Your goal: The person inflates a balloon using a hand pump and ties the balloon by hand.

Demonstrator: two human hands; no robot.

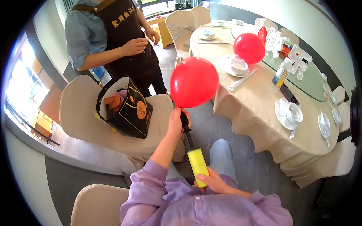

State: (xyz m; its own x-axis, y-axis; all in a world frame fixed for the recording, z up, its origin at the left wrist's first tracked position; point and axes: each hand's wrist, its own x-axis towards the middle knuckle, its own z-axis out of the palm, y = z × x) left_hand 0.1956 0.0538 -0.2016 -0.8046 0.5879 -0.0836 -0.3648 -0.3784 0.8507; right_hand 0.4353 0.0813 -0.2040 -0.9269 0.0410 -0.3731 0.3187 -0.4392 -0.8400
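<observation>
An inflated red balloon [194, 82] sits on the upper end of a hand pump [197, 167] with a black nozzle end and a yellow barrel. My left hand [177, 121] is closed round the balloon's neck and the black end of the pump. Lower down, near my lap, my right hand [212, 180] wraps round the bottom of the yellow barrel. The pump slants between the two hands, its black rod showing. A second red balloon [249, 48] rests on the table beside a white cup and saucer.
A person in a dark apron [132, 56] stands ahead on the left. A black bag [130, 109] sits on a covered chair [77, 109]. The round table [256, 113] at right bears dishes, a bottle [282, 73], a phone [289, 93] and white letter-like pieces [300, 60].
</observation>
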